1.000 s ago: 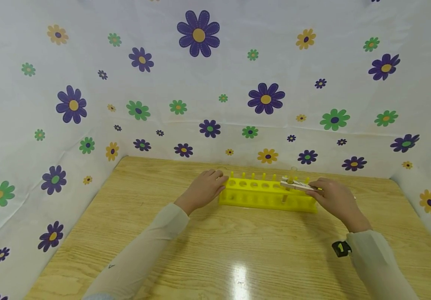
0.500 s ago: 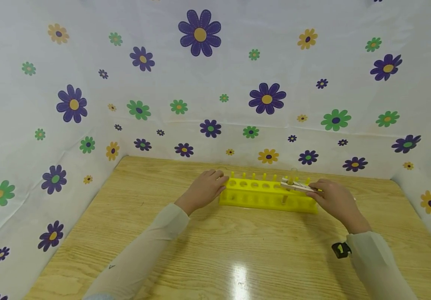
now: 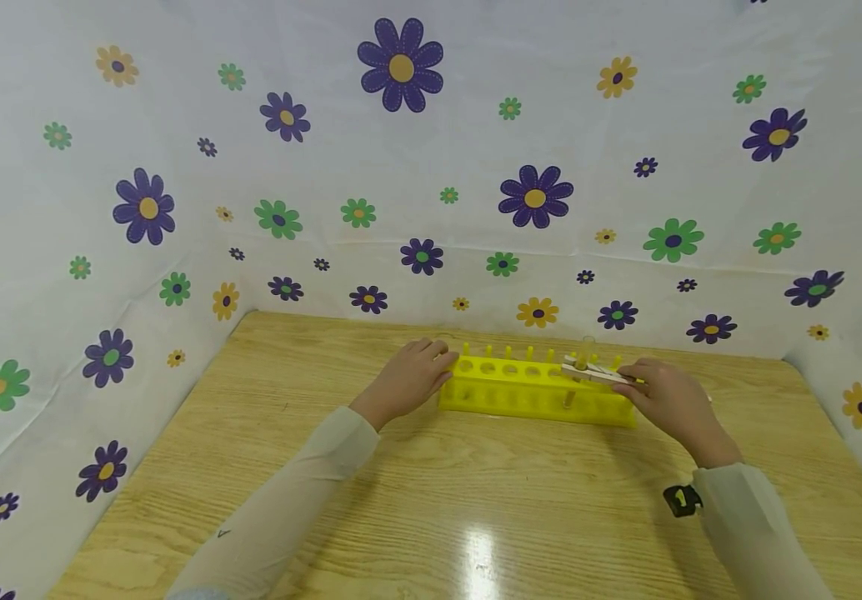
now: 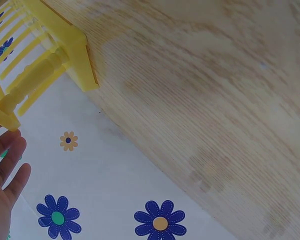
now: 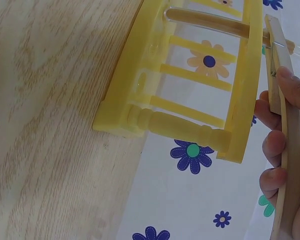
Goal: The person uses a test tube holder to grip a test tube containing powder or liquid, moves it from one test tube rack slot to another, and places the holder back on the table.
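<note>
The right hand grips the wooden clamp, whose front end is around the test tube; the tube stands in the yellow rack, towards its right end. The left hand touches the other end with almost straight fingers (its thumb I cannot see). A sideways pull could tip the tube against the hole, or shift the lightly steadied rack.

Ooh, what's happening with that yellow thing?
A person is using both hands with a yellow rack on a table. Their left hand touches the rack's left end. Their right hand holds a wooden clip, and the clip's far end is at a see-through tube. Right now the tube stands in the rack, nearer its right end, with its top sticking out.
</note>
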Motion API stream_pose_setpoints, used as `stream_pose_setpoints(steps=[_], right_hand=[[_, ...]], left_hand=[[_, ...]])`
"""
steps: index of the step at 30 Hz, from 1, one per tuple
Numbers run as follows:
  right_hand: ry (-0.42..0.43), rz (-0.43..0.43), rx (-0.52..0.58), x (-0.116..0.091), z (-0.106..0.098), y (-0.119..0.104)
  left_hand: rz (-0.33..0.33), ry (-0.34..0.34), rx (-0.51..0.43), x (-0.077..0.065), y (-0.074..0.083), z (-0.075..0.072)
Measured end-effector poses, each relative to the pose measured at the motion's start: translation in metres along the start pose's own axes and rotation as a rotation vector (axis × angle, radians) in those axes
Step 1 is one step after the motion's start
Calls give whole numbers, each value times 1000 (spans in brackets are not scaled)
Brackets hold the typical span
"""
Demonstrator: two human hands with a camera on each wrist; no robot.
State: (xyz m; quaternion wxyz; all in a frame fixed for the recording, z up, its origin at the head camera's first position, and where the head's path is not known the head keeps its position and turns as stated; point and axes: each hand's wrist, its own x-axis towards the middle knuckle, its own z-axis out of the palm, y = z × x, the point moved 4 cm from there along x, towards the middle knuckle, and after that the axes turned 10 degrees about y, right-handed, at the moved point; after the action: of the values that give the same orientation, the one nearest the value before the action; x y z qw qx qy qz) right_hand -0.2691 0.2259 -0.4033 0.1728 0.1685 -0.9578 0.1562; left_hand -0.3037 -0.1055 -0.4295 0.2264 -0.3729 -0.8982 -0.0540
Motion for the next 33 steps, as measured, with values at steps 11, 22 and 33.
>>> stream_pose_setpoints(steps=[11, 22, 33], right_hand=[[0, -1, -4, -1, 0, -1], [26, -14, -11, -1, 0, -3], [28, -7, -6, 0, 2, 0]], left_hand=[[-2, 5, -7, -2, 1, -1], [-1, 6, -15, -1, 0, 0], [-4, -7, -7, 0, -1, 1]])
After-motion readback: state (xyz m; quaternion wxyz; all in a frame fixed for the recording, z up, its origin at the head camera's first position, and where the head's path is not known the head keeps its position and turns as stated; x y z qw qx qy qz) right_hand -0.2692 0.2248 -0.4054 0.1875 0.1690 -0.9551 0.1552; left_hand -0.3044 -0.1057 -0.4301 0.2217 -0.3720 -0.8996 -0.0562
